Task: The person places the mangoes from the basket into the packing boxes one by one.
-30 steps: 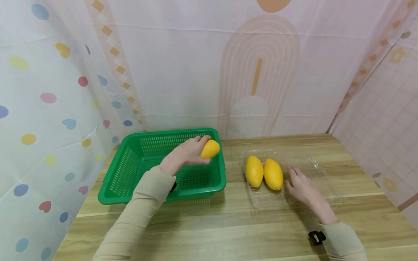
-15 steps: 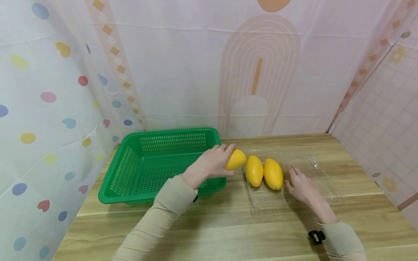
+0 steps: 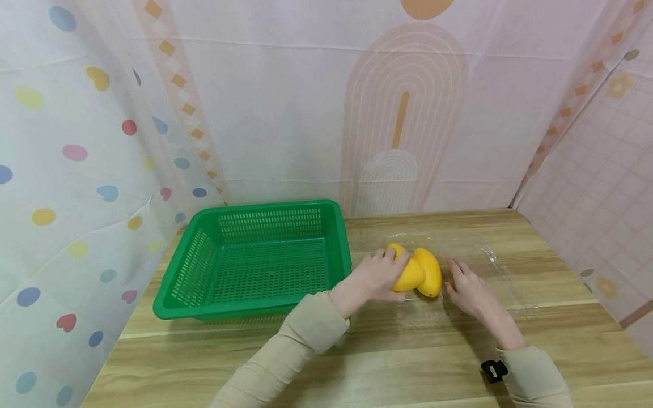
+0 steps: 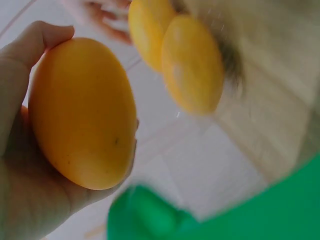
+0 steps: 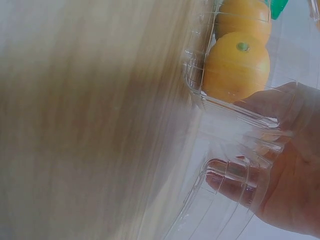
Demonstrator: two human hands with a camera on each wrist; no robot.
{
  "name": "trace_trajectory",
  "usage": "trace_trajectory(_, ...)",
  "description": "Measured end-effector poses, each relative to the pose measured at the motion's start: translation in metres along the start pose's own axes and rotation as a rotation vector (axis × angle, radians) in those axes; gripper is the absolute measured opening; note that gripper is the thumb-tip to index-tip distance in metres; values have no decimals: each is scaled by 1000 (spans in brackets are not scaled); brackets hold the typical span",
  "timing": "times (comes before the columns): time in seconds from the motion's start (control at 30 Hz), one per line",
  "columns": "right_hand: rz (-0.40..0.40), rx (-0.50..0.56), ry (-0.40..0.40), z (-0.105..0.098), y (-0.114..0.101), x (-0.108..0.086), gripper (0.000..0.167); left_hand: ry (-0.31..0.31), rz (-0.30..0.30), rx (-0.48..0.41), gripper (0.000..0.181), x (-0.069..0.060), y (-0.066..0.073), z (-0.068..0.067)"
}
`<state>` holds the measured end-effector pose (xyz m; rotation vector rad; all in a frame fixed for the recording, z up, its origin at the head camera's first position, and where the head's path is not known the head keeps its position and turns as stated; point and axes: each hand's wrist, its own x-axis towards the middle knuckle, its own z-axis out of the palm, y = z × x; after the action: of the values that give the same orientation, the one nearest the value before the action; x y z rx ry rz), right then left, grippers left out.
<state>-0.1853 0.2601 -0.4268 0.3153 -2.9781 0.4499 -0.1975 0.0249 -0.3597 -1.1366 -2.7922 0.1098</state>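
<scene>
A yellow mango (image 4: pixel 82 115) is gripped in my left hand (image 3: pixel 374 277), thumb and fingers wrapped around its sides. It is held over two more mangoes in a clear plastic clamshell box (image 3: pixel 433 311). Of these, the left mango (image 3: pixel 395 247) is mostly hidden behind the held one, and the right mango (image 3: pixel 432 272) lies beside it. Seen through the plastic in the right wrist view, my right hand (image 5: pixel 295 170) straddles the ridge between the box's two halves, thumb on the mango side and fingers on the other, holding it.
A green plastic basket (image 3: pixel 255 309) with slotted walls stands on the left of the wooden table (image 3: pixel 408 362); no fruit shows inside it. Patterned curtains (image 3: pixel 285 124) hang behind the table and along both sides.
My left hand has carried its mango from above the green basket rightward to the clamshell box, over the left mango there. My right hand has stayed in place.
</scene>
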Motion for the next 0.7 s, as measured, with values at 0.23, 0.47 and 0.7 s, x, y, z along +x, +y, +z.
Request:
trace_trajectory(0.23, -10, 2, 6, 0, 0, 0, 55, 56, 51, -21, 70, 4, 11, 25)
trace_trajectory(0.47, 4, 8, -1, 0, 0, 0, 55, 137, 133, -17, 67, 9, 13, 41)
trace_trajectory(0.7, 0, 6, -4, 0, 0, -1, 55, 203, 181, 15, 66, 15, 18, 50)
